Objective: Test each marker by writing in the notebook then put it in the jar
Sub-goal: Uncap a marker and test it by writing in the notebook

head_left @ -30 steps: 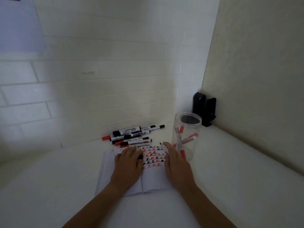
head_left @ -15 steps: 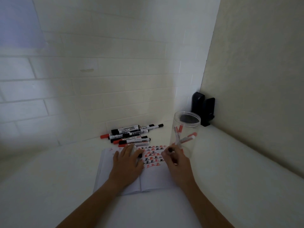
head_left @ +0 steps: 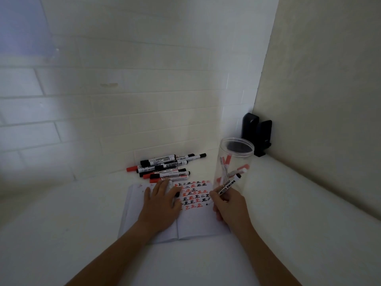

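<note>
Gripped between the thumb and curled fingers of the right hand [head_left: 228, 205] is a black marker [head_left: 227, 185], held in a writing grip with its tip set down on the right page of the notebook [head_left: 198, 221] and its rear end tilted up toward the jar [head_left: 235, 162]. Half a second ago that hand was bunched over the page with only a small dark piece seen at its fingertips; one second ago it was laid flat on the paper. Now the marker's full barrel is seen, slanting up and to the right.

On the left page the left hand [head_left: 162, 205] is laid, fingers spread and mostly straight, and a white marker cap with a dark end is glimpsed under the fingers; whether it is pinched cannot be told. This hand has hardly been moved across the three frames.

The notebook is laid open on the white tabletop [head_left: 288, 234], and rows of small red and black characters [head_left: 192, 196] are written across the upper part of the right page, between the two hands.

Just beyond the notebook a pile of markers [head_left: 165, 167] with black and red caps is heaped near the tiled wall [head_left: 123, 100], unchanged since earlier. To the right, the clear jar is stood upright and open, with several red-capped markers leaned inside it. Behind the jar, in the corner, a black stand [head_left: 257, 133] is placed.
</note>
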The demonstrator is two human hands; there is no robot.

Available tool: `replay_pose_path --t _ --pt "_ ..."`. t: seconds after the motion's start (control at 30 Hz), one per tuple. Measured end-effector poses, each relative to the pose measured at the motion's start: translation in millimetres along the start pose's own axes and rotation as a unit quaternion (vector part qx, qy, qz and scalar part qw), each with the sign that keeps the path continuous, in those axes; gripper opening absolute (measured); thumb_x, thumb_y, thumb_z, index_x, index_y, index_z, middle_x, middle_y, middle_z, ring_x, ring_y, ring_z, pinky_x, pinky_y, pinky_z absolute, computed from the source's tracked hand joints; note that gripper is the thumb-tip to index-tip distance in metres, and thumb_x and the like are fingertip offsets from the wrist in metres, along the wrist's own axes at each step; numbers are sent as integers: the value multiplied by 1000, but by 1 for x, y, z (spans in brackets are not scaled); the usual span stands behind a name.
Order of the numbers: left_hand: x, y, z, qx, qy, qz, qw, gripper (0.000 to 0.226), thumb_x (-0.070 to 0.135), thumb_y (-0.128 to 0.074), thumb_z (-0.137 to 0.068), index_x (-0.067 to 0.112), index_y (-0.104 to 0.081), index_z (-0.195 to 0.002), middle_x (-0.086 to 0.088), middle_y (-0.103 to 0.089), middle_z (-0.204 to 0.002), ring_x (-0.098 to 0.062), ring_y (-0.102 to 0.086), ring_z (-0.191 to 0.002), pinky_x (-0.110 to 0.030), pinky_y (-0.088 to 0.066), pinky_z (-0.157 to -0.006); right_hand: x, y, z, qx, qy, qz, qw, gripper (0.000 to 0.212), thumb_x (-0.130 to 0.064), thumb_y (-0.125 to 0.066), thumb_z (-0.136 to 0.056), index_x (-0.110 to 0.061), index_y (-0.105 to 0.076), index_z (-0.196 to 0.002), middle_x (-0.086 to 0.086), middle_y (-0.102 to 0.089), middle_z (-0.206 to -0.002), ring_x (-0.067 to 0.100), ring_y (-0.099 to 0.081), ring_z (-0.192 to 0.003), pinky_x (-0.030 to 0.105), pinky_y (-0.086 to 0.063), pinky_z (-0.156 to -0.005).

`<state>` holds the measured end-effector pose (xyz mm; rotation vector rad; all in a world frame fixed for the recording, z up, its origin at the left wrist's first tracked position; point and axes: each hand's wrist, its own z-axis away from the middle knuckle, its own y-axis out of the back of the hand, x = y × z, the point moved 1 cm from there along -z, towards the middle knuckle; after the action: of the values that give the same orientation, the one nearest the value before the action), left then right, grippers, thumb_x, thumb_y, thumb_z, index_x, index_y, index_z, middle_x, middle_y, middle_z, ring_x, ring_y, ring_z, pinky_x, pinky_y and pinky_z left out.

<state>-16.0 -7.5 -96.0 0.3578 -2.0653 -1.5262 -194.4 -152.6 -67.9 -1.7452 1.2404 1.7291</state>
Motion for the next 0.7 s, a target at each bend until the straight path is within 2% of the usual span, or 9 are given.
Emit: replay_pose_path --t 0.13,0.27,0.7 --pt "1 1 0 0 1 2 1000 72 60 -5 -81 42 -30 -146 -1 -12 -165 -21 0 -153 -54 -1 -121 0 0 -1 -16 -14 6 1000 17 -24 -64 -100 -8 -65 -93 6 -67 -59 16 -54 -39 27 -45 -40" --pt "1 1 1 0 0 5 1000 73 61 -5 -80 43 -31 -146 -1 -11 -165 -20 1 -152 -53 0 -121 -1 -3 0 -3 -17 7 1000 16 -24 -65 -99 -10 -66 -92 5 -70 -65 16 -57 -39 26 -47 -39" --pt "1 1 1 -2 -2 -8 1000 73 60 -4 -81 41 -30 -147 -2 -12 -165 -22 0 -153 -54 -1 -121 0 -5 1 3 -18 31 999 17 -22 -67 -98 -5 -66 -96 5 -70 -65 11 -57 -38 20 -45 -41"
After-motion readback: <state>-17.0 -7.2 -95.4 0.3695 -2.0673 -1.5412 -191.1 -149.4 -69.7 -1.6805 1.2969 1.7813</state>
